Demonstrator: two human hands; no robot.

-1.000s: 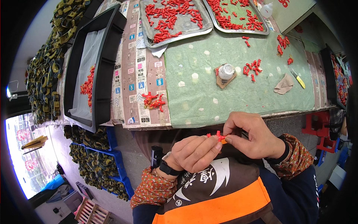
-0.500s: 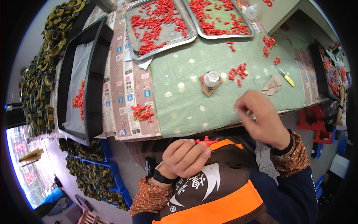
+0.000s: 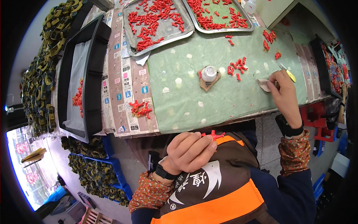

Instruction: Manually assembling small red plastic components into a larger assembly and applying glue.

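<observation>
My left hand (image 3: 191, 151) is closed around a small red plastic figure (image 3: 213, 135) in front of the apron, just off the table's front edge. Limb-like parts of the figure stick out past the fingertips; the rest is hidden in the hand. Over the right side of the green mat, my right hand (image 3: 285, 95) pinches a beige cloth (image 3: 263, 85) between thumb and fingers. Just beyond these fingers lies a knife with a yellow handle (image 3: 291, 75). A small cluster of red plastic parts (image 3: 237, 68) rests left of the cloth.
A small translucent jar (image 3: 209, 73) stands on a cardboard piece mid-mat. Two metal trays (image 3: 164, 44) of red parts lie at the back. Assembled red figures (image 3: 140, 109) sit at the mat's left edge, beside a black bin (image 3: 89, 86). More figures (image 3: 269, 36) lie back right.
My right hand has moved right and away from me, from above the mat's front edge to the beige cloth, and has taken hold of it. The left hand still holds the red figure.
</observation>
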